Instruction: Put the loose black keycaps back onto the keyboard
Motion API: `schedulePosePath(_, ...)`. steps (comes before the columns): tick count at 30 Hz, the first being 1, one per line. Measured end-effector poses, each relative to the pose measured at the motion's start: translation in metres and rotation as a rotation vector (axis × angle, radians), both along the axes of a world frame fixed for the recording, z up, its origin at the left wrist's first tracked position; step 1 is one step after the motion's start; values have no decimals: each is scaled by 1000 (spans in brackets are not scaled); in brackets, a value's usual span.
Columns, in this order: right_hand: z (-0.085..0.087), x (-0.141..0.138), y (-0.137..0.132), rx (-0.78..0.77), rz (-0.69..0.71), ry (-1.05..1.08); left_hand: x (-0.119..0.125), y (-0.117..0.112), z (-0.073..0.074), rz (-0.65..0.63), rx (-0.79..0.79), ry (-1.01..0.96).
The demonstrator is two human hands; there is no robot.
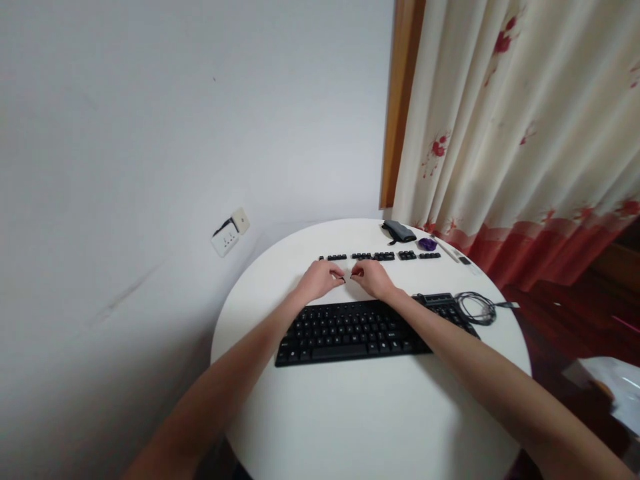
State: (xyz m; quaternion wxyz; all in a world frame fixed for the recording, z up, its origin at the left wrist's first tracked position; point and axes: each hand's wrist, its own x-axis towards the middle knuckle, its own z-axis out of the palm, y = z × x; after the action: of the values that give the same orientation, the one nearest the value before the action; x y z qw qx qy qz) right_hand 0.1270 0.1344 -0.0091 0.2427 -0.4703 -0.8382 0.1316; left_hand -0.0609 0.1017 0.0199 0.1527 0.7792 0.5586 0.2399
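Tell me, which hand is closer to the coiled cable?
The right. The right hand is to the left of the coiled cable, just past the keyboard's far edge; the left hand is farther left, on the right hand's other side.

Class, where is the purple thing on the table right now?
In the head view, the purple thing is at the far right of the table, just right of the grey pouch and behind the right end of the black keys.
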Motion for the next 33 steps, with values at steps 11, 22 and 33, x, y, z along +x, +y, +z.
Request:
schedulePosePath(11,-13,2,-71,-212,204,468,-17,-71,-4,-29,-191,-201)
schedulePosePath(22,-18,1,-76,-228,231,404,-21,-69,-7,-82,-304,-259)
schedulePosePath(33,-20,0,-78,-189,228,369,-21,-70,-8,-104,-258,-182)
